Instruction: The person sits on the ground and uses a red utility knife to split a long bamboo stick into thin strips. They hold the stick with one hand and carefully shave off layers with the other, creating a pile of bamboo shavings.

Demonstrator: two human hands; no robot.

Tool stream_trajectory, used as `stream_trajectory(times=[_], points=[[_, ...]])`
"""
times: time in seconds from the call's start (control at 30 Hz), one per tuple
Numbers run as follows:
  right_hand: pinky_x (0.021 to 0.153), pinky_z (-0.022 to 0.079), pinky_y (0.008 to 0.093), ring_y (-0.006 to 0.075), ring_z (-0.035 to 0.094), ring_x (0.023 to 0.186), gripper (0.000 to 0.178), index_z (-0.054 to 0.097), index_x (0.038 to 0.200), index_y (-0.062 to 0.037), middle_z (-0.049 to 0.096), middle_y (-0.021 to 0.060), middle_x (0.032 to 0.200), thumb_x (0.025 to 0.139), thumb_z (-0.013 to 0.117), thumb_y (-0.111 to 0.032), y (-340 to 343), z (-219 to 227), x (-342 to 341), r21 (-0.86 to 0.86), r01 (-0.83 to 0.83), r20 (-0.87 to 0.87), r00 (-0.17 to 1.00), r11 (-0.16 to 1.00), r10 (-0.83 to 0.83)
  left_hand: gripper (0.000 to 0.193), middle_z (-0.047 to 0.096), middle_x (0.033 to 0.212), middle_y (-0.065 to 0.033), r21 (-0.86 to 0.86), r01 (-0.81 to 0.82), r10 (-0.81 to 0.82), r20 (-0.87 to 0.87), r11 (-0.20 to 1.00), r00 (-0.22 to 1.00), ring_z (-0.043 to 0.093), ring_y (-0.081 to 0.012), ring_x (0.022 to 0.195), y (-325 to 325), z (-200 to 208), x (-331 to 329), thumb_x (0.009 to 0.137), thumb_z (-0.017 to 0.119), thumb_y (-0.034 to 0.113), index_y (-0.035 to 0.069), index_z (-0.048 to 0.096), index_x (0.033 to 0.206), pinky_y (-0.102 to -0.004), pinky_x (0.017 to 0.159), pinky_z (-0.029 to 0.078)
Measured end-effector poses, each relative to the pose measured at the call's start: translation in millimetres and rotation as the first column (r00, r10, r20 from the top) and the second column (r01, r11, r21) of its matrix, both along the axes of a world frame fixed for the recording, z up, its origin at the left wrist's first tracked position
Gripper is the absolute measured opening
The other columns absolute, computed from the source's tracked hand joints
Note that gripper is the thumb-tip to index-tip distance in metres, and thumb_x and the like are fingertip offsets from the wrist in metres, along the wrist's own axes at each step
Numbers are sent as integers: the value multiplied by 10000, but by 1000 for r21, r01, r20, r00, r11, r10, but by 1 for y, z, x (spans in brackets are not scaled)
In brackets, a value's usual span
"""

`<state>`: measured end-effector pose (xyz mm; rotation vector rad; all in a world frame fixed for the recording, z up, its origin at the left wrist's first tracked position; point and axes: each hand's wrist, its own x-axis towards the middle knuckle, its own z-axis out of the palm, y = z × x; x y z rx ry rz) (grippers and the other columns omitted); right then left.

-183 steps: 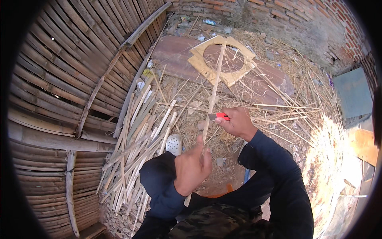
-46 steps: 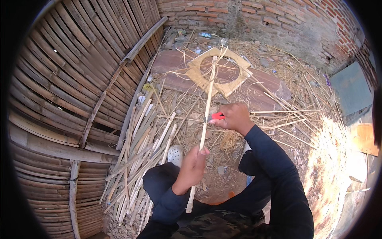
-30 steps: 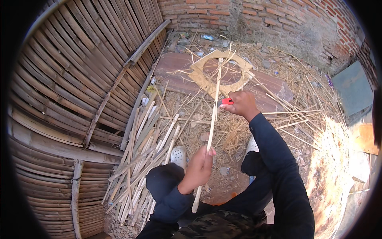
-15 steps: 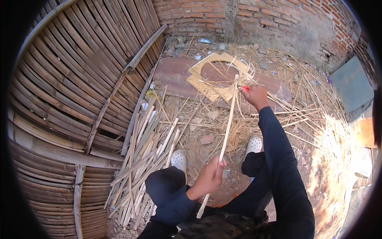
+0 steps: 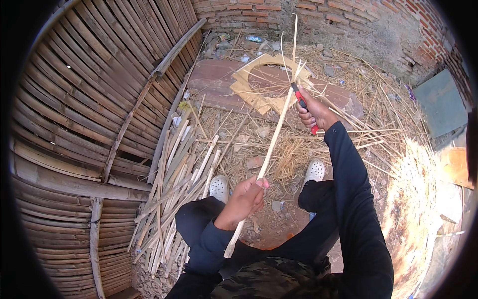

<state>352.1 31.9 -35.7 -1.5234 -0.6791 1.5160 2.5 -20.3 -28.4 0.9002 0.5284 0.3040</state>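
Brick wall [image 5: 244, 21] across the top | I see left hand [image 5: 244, 201] gripping pale strip [image 5: 274, 137] mid-frame, right hand [image 5: 315, 111] clamped on red knife [image 5: 301, 101] near strip's far end | slivers [image 5: 295, 40] now stand up, stroke apparently almost through

No text, number or sign can be read, and the bluish litter [image 5: 254, 38] near the brick wall [image 5: 244, 14] seems too small to judge for print.
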Motion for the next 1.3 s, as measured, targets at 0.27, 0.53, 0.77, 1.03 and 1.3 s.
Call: stream_trajectory(times=[0.27,0.53,0.77,1.03,1.3], points=[[485,427,403,336,571,496,680,605,605,-33,529,164,507,867,495,-650,-43,17,-94,308,-346,918,354,886,-181,237,355,539,36,104,-119,114,52,987,992,299,-64,404,3,7,-3,1043,369,256,59,499,1028,-230,418,288],[446,436,368,271,578,453,548,616,599,-109,579,85,524,764,631,-631,-69,11,-144,359,-624,932,195,694,-307,239,342,513,27,130,-154,145,76,980,987,276,-68,359,4,9,-2,1044,355,238,52,502,1011,-228,404,268],[432,416,386,280,549,448,580,536,577,-112,507,74,496,749,624,-659,-52,-8,-123,426,-521,897,136,740,-420,246,351,525,25,155,-109,105,37,982,994,268,-68,362,1,8,-5,1043,364,259,55,495,1001,-226,409,263],[442,423,384,272,552,462,632,510,552,-120,487,70,485,738,590,-719,-44,-2,-124,404,-589,893,87,700,-441,239,323,535,29,41,-76,72,83,996,994,251,-67,366,0,12,-9,1045,354,260,61,483,1017,-229,406,254],[437,423,370,250,550,444,637,524,537,-143,504,44,474,721,582,-750,-27,-11,-106,400,-617,850,-25,678,-525,222,349,552,24,-2,-85,85,100,996,991,281,-70,399,-2,16,-6,1047,352,247,65,475,1022,-235,420,271]])
